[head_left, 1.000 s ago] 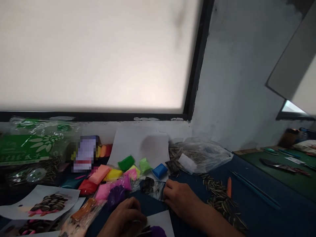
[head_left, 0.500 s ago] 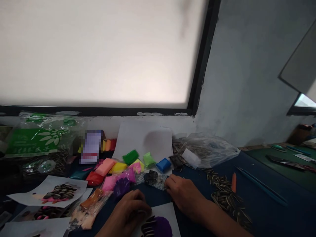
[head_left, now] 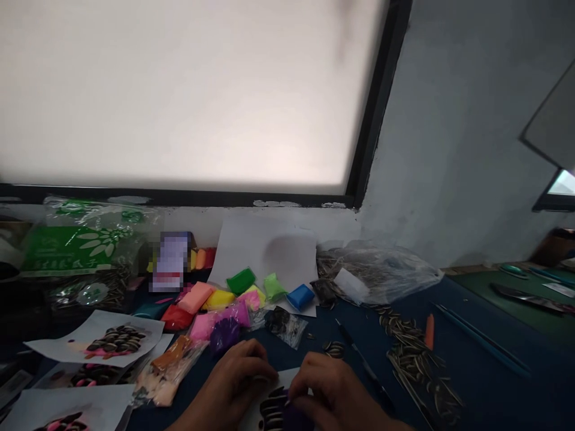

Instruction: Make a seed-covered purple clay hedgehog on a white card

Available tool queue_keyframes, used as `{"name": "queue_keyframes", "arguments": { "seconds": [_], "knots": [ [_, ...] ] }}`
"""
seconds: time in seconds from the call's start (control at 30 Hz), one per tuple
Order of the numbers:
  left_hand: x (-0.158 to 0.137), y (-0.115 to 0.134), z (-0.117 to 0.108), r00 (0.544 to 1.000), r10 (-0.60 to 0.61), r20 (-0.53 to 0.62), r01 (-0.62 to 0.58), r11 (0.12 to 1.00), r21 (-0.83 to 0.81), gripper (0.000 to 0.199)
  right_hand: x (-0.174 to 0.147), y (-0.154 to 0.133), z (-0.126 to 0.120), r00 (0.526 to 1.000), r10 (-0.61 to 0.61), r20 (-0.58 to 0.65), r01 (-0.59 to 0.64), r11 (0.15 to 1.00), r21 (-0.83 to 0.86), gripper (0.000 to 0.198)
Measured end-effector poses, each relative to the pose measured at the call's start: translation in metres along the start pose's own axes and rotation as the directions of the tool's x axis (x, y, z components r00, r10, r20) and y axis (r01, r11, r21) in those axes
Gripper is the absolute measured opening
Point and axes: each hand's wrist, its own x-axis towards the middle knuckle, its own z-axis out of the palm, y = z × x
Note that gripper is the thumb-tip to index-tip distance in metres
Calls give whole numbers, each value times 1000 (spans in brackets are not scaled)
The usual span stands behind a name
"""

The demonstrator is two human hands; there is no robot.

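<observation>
At the bottom centre lies a white sheet of paper point(head_left: 287, 377) bearing a round patch of purple clay point(head_left: 294, 418) with striped sunflower seeds point(head_left: 271, 410) set in a row on it. My left hand point(head_left: 242, 377) is at the sheet's left edge, fingers curled in; whether it grips anything is hidden. My right hand point(head_left: 335, 383) is over the purple clay, thumb and fingers pinched together, and what they hold is too small to make out. Just beyond my hands are a packet of purple clay point(head_left: 224, 336) and a clear bag with black clay point(head_left: 285, 326).
Loose sunflower seeds point(head_left: 411, 341) lie to the right, near an orange stick point(head_left: 430, 331) and blue tweezers point(head_left: 485, 341). A dark pen point(head_left: 362, 359) is beside my right hand. Finished-looking seed pictures point(head_left: 114, 342) lie left. Behind are coloured clay packets point(head_left: 217, 299) and a seed bag point(head_left: 67, 245).
My right hand has come back from beside the black clay bag to the purple clay on the sheet, uncovering the pen and a small seed pile. My left hand stays by the sheet.
</observation>
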Motion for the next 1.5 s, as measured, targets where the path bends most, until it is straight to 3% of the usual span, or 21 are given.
{"name": "queue_keyframes", "arguments": {
  "seconds": [0.23,0.43,0.67,0.9,1.17,1.33,1.5],
  "knots": [
    [0,1,-1,999,43,-13,-43,999,18,22,-2,2,10,998,44,-53,-47,998,-49,14],
    [0,3,-1,1000,17,-14,-16,999,35,22,-3,3,14,997,3,-75,-10,995,-99,13],
    [1,4,0,999,18,-27,-17,999,28,23,0,1,19,999,20,-27,-25,982,-187,16],
    [1,-1,1,999,35,-29,-34,999,26,24,2,0,19,999,-46,2,43,934,-355,10],
    [1,-8,2,997,76,-28,-75,996,50,24,4,20,40,990,-134,-36,87,803,-590,7],
    [2,0,-1,999,35,-10,-35,998,52,25,6,18,40,988,-153,16,130,777,-616,11],
    [1,4,-1,1000,25,-2,-25,999,43,26,6,11,35,995,-92,45,100,774,-626,8]
  ]
}}
